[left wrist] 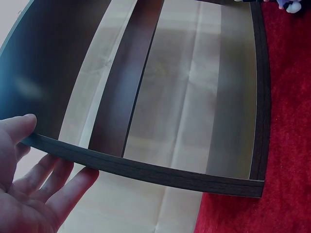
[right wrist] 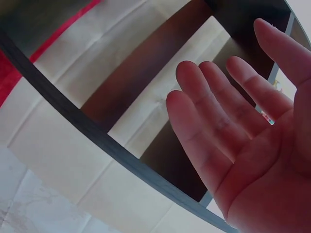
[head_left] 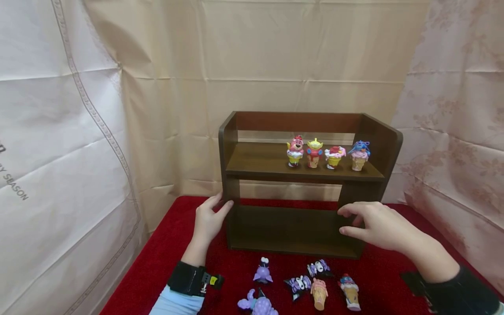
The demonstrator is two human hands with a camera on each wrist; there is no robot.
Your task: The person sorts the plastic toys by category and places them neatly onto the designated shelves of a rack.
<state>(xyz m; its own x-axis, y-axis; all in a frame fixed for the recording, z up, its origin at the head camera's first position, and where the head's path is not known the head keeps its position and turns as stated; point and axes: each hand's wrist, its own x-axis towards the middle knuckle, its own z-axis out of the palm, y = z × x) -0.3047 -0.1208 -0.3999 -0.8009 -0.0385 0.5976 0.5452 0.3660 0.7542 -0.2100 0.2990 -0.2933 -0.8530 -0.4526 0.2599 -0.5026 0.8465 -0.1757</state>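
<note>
A dark brown two-tier desktop shelf (head_left: 285, 229) stands on the red cloth. My left hand (head_left: 208, 218) holds its left side panel by the front edge. In the left wrist view, the thumb is on the inner face of the panel (left wrist: 146, 171) and the fingers are on the outer face. My right hand (head_left: 378, 223) hovers in front of the right side panel (head_left: 387, 144), fingers loosely bent and holding nothing. Its open palm (right wrist: 257, 160) shows in the right wrist view. Several ice-cream-cone character figurines (head_left: 313, 153) line the right part of the upper tier.
In front of the shelf lie purple figurines (head_left: 262, 272), black-and-purple figures (head_left: 299, 284), a pink-topped cone figurine (head_left: 319, 294) and another cone figurine (head_left: 350, 292) on the red cloth (head_left: 157, 271). Beige curtains (head_left: 275, 52) hang behind, with pale fabric at both sides.
</note>
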